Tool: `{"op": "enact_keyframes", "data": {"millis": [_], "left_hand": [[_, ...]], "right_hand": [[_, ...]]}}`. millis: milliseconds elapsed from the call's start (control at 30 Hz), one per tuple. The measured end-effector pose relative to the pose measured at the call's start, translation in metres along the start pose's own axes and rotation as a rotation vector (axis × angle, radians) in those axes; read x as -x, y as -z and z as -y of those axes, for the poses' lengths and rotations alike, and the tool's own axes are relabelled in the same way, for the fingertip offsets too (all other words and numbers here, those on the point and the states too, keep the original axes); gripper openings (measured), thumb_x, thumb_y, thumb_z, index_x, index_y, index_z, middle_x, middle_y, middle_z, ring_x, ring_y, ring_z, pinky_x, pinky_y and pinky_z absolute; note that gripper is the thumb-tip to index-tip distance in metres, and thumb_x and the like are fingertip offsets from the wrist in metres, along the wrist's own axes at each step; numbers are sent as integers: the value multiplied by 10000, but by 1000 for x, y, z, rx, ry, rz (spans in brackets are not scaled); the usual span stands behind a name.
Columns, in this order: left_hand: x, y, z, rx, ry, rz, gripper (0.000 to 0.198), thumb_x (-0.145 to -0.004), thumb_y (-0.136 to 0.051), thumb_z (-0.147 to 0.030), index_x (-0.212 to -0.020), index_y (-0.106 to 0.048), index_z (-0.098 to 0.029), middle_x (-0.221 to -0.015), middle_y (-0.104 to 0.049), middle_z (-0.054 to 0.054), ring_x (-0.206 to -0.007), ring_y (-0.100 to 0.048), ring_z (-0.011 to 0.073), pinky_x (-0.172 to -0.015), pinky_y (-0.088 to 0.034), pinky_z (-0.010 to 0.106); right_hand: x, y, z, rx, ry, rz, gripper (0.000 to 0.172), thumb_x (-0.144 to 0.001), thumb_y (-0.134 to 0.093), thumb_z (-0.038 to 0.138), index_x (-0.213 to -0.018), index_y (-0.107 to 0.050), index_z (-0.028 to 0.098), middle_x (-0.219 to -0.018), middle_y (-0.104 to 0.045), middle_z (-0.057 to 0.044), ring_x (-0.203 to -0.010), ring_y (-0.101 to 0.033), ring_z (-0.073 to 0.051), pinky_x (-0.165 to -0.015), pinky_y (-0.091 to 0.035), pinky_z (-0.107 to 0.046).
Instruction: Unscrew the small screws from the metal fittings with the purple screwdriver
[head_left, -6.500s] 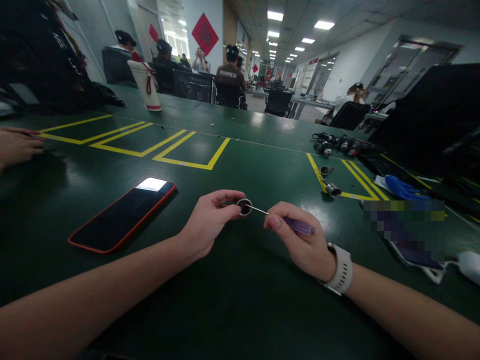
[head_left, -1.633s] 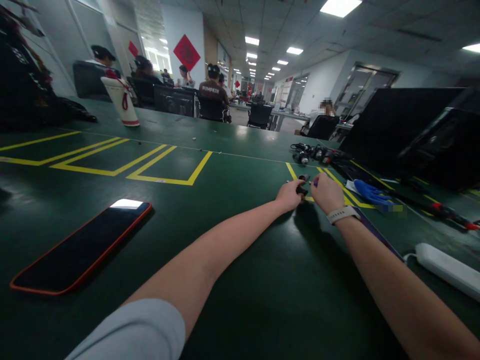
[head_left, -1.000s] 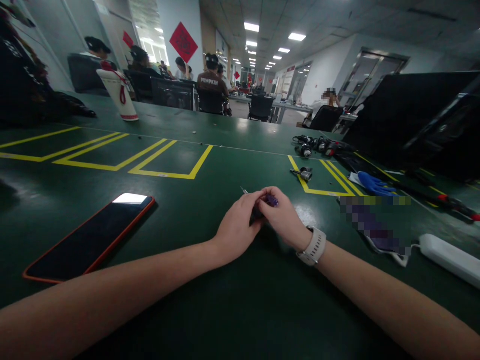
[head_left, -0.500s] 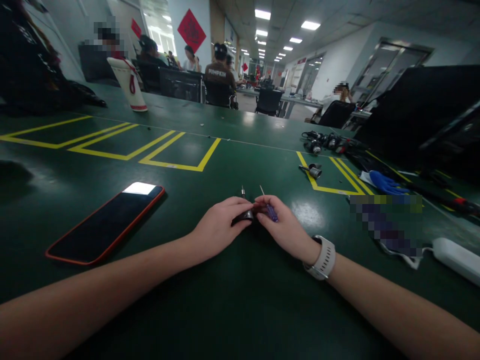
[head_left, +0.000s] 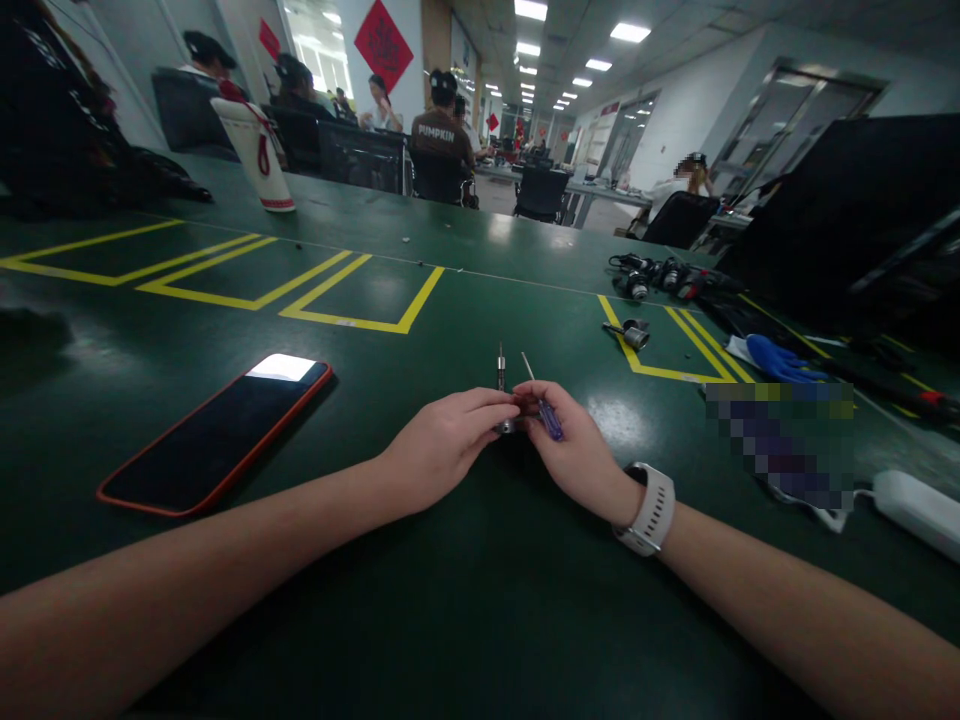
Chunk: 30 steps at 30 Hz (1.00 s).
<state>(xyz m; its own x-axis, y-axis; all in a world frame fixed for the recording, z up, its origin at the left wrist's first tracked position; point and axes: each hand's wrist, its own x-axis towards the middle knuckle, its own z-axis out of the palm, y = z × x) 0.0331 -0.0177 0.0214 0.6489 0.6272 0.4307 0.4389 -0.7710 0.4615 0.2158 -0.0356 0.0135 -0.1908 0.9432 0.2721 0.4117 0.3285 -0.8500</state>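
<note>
Close together over the green table [head_left: 450,620], my two hands meet at a small dark metal part [head_left: 507,426] with a thin shaft pointing away from me. My left hand [head_left: 442,440] is closed around this part, and its fingers cover most of it. In my right hand [head_left: 566,440] is a screwdriver with a purple handle [head_left: 551,421], its thin blade pointing up and away. The right fingertips also touch the metal part. Which exact kind of part it is, I cannot tell.
A phone in a red case [head_left: 217,435] lies to the left. Farther right are a metal piece [head_left: 634,333], several dark metal parts [head_left: 660,275], a blue glove [head_left: 784,358] and a white power strip [head_left: 919,510]. A white cup [head_left: 259,160] stands at the back left.
The metal part has turned in my fingers; its shaft stands more upright and shows more length. Both hands stay together, and the screwdriver is still in my right hand. The view has shifted slightly.
</note>
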Motion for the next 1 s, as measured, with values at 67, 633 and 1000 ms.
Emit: {"op": "enact_keyframes", "data": {"millis": [67, 633, 1000], "left_hand": [[1, -1, 1, -38, -50, -16, 341, -847, -456, -91, -1148, -576, -198, -1201, -613, 84, -1106, -571, 205, -918, -488, 411], [-6, -1, 14, 278, 305, -142, 297, -789, -566, -120, -1074, -541, -202, -1076, -641, 38, -1015, -617, 190, -907, -506, 417], [-12, 1, 19, 771, 618, -334, 267, -769, -598, -108, -1024, -539, -161, -1109, -611, 57, -978, -635, 159, -933, -494, 380]], "right_hand": [[0, 0, -1, 2, 11, -3, 326, -788, -454, 31, -1059, -518, 202, -1051, -605, -57, -982, -585, -176, -908, -461, -385], [6, 7, 8, -181, -8, -209, 317, -873, -495, 430, -753, -657, 185, -580, -594, 5, -545, -553, -119, -543, -441, -257], [-2, 5, 2, -362, -108, -182, 477, -847, -485, 535, -528, -573, 193, -398, -435, 45, -370, -395, -73, -378, -277, -218]]}}
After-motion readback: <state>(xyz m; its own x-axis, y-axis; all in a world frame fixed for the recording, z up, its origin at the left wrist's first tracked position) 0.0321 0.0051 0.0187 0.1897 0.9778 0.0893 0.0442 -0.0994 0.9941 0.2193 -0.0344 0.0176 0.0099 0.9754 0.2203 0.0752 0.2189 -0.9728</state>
